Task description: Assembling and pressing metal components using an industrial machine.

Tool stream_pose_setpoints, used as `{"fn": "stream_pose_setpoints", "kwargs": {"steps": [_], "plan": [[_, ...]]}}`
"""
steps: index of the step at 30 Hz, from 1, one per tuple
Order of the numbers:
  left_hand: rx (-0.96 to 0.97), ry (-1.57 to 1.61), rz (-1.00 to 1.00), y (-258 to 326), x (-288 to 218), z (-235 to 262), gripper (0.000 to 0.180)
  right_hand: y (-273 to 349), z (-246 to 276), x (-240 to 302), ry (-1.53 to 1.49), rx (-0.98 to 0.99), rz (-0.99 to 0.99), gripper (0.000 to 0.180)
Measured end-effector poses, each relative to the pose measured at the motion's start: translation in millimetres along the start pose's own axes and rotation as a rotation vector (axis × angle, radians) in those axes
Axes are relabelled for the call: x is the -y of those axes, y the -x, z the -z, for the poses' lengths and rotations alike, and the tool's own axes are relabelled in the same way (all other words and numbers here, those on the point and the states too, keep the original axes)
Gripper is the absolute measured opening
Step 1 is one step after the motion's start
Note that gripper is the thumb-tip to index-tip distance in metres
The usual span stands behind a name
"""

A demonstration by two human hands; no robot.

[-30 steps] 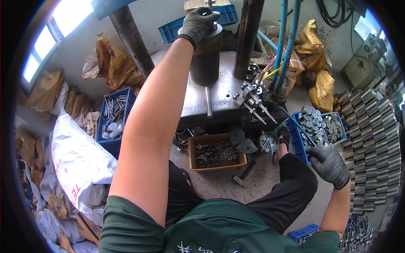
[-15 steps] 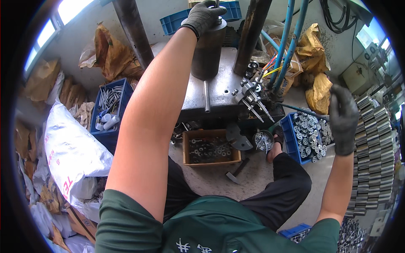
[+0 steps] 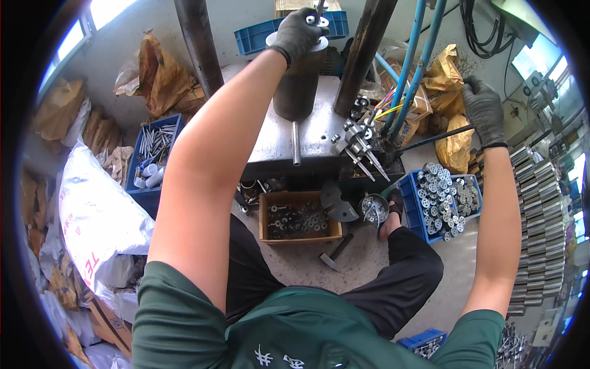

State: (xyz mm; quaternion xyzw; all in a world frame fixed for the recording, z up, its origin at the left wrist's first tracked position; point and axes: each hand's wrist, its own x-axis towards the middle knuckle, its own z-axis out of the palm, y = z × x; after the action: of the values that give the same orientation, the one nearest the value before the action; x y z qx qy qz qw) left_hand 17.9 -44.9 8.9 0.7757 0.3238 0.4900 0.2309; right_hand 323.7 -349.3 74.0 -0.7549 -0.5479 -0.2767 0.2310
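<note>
My left hand (image 3: 299, 35), in a dark grey glove, is closed at the top of a thick upright metal cylinder (image 3: 296, 92). Small ring-shaped metal parts (image 3: 311, 20) show at its fingertips, beside a thin upright rod (image 3: 319, 7). A pale round plate (image 3: 321, 43) lies under the hand on the cylinder. My right hand (image 3: 484, 112), gloved alike, is curled at the end of a dark lever (image 3: 437, 138) and appears to grip it; its palm side is hidden. A short metal rod (image 3: 296, 142) juts from the cylinder's foot over the steel table (image 3: 261, 144).
Two dark posts (image 3: 200, 43) flank the cylinder. Blue hoses (image 3: 424, 61) and clamped metal fittings (image 3: 359, 147) stand right. On the floor are a wooden box (image 3: 300, 238), a hammer (image 3: 335, 253) and blue bins of wheel-like parts (image 3: 437, 197) and rods (image 3: 158, 140). Stacked metal cylinders (image 3: 541, 234) line the right.
My right hand has moved up and slightly left, and the lever has swung upward with it. The left hand stays at the cylinder's top, now tilted, with ring-shaped parts showing at its fingertips.
</note>
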Motion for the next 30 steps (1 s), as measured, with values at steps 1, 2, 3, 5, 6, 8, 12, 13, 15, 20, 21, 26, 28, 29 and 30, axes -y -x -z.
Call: {"fn": "stream_pose_setpoints", "kwargs": {"steps": [1,2,3,5,6,8,12,13,15,20,21,26,28,29,30], "plan": [[-0.105,-0.033,-0.093,11,0,12,0.048,1,0,10,0.011,0.002,0.021,0.028],[-0.206,-0.071,-0.184,23,3,23,0.046,3,-1,24,0.018,0.006,0.043,0.027],[-0.245,-0.062,-0.257,44,-17,21,0.039,13,4,23,0.033,-0.009,0.045,0.023],[-0.203,0.229,-0.31,100,-49,17,0.036,37,24,22,0.007,-0.012,0.047,0.021],[-0.126,0.5,-0.289,126,-48,15,0.039,47,32,27,-0.036,-0.012,0.065,0.019],[-0.001,0.915,-0.124,188,-48,0,0.046,81,34,18,-0.154,-0.105,0.213,0.014],[0.163,1.15,0.199,300,-67,9,0.051,164,52,69,-0.212,-0.047,0.471,0.022],[0.173,1.041,0.187,317,-66,14,0.054,182,53,84,-0.275,-0.051,0.515,0.024],[0.266,0.904,0.236,340,-56,13,0.061,211,51,109,-0.435,0.061,0.479,0.029],[0.323,0.608,-0.091,342,-65,15,0.05,277,-21,165,-1.359,0.568,-0.491,0.046],[0.319,0.483,-0.225,341,-63,16,0.051,279,-30,174,-1.364,0.574,-0.494,0.046],[0.426,0.391,-0.362,352,-58,15,0.053,289,-58,202,-2.174,0.909,-1.294,0.045],[0.583,0.667,0.093,357,-58,15,0.051,301,-76,204,-1.959,0.797,-1.385,0.055],[0.543,0.532,0.004,355,-54,13,0.046,319,-103,195,-1.844,0.806,-1.361,0.054],[0.577,0.554,-0.003,353,-52,5,0.046,332,-116,183,-1.725,0.798,-1.345,0.054]]}}
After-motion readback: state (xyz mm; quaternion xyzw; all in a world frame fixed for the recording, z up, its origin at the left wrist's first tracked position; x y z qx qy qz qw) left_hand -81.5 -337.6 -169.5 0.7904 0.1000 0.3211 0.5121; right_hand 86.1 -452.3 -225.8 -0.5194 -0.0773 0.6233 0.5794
